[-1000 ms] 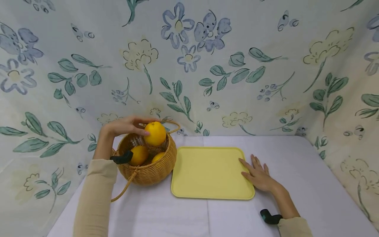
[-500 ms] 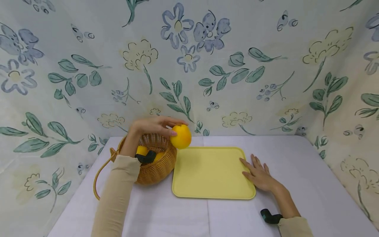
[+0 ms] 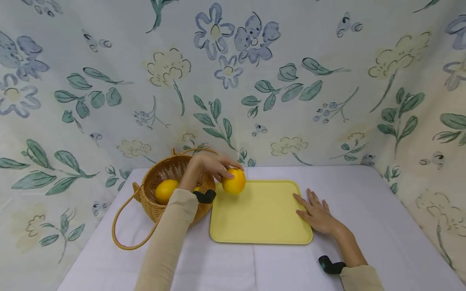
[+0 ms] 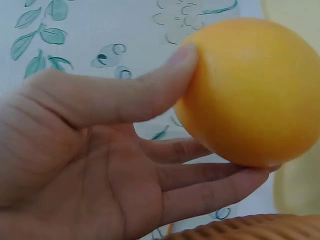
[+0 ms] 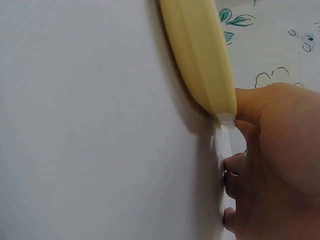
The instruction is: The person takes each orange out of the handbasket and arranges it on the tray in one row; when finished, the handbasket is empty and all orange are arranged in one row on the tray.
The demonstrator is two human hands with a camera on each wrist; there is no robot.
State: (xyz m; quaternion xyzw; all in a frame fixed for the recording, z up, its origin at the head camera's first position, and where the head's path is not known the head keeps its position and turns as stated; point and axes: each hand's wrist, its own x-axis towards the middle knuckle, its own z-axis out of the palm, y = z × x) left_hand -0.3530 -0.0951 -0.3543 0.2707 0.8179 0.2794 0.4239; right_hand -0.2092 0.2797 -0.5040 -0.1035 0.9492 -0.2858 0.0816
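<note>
My left hand (image 3: 212, 163) pinches an orange (image 3: 234, 182) over the upper left corner of a yellow tray (image 3: 262, 214). The left wrist view shows the thumb on one side of the orange (image 4: 255, 95) and the fingertips beneath it. Behind the left forearm stands a round wicker basket (image 3: 150, 208), with another orange (image 3: 165, 191) inside it and part of a further one peeking past the wrist. At the tray's right edge lies my right hand (image 3: 318, 216), fingers spread. Its thumb and a finger touch the rim; the right wrist view has the tray's side (image 5: 200, 55) against them.
One basket handle (image 3: 114, 230) hangs out over the white tablecloth (image 3: 225, 266) at the front left; the other arches at the back. A flowered curtain (image 3: 233, 97) rises behind the table. Dark camera mounts sit on both wrists.
The orange has been carried out of the basket, rightward and slightly down, to over the tray's corner. The left arm swung right with it. My right hand has stayed at the tray's edge.
</note>
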